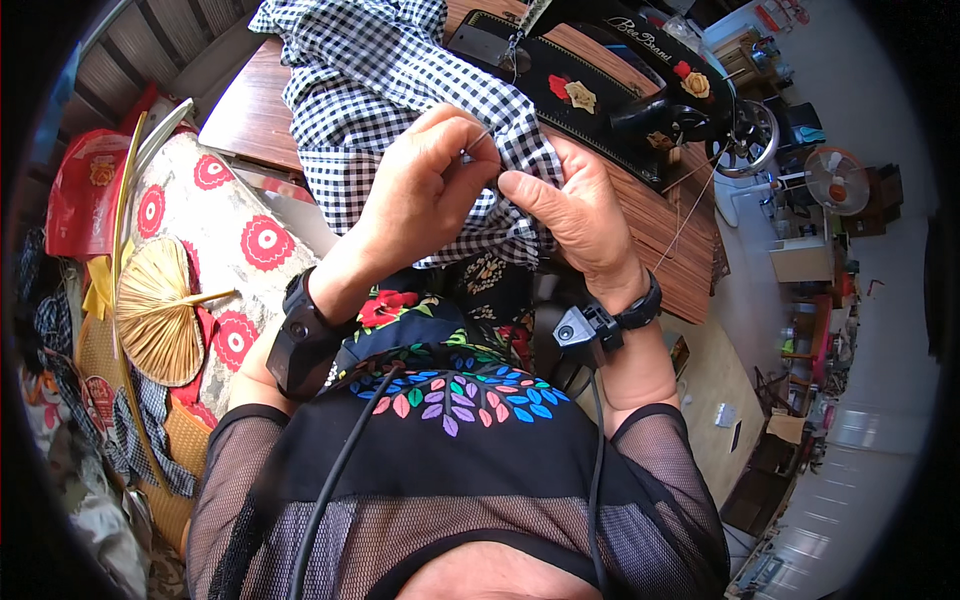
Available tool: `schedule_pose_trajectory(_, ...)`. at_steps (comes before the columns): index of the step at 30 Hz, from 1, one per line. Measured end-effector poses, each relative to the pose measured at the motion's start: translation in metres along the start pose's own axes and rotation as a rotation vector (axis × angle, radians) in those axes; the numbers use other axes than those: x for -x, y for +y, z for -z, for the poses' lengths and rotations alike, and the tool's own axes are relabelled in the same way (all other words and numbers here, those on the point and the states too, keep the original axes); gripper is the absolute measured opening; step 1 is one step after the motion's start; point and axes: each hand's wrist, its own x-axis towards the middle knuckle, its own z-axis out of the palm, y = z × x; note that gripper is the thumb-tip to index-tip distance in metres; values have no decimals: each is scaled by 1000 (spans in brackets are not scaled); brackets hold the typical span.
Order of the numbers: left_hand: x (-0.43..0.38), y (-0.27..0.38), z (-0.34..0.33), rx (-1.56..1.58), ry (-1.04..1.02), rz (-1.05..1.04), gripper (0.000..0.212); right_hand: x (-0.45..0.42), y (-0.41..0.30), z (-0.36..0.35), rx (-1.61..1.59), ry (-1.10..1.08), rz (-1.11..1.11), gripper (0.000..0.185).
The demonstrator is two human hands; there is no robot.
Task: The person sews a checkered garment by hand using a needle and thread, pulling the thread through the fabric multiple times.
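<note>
A black-and-white checked cloth (352, 105) spreads over the near left part of the sewing table and hangs down towards my lap. My left hand (435, 180) is closed on a thin, dark, pointed tool (477, 140), whose tip stands out above the fingers beside the cloth; its kind cannot be told. My right hand (577, 202) pinches a folded edge of the cloth between thumb and fingers, close to the left fingertips. Just beyond my hands stands a black sewing machine (630, 112) with painted roses, its needle area partly beside the cloth.
The wooden table top (667, 247) reaches to the right, with loose thread crossing it near the handwheel (754, 139). At left a woven hand fan (161, 311) lies on a red-and-white patterned cloth (266, 244), near a red bag (86, 195). An electric fan (836, 180) stands farther right.
</note>
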Motion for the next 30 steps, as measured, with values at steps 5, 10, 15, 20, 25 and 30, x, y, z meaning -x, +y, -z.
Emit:
schedule_pose_trajectory(5,-1,26,16,209,-81,213,6,4,-27,-1,137,-17,-16,10)
schedule_pose_trajectory(10,-14,53,43,399,-141,-66,9,6,-82,-14,385,-293,298,12)
schedule_pose_trajectory(15,-15,64,47,901,-211,-217,6,7,-104,-27,297,-519,278,11)
schedule_pose_trajectory(20,-32,41,60,1493,-863,-161,24,-11,-75,-34,91,-614,205,11)
schedule_pose_trajectory(25,1,51,60,1182,168,-4,16,-22,-68,-40,-54,-638,149,11)
schedule_pose_trajectory(30,11,48,67,1100,309,153,27,-25,-64,-47,-147,-637,147,13)
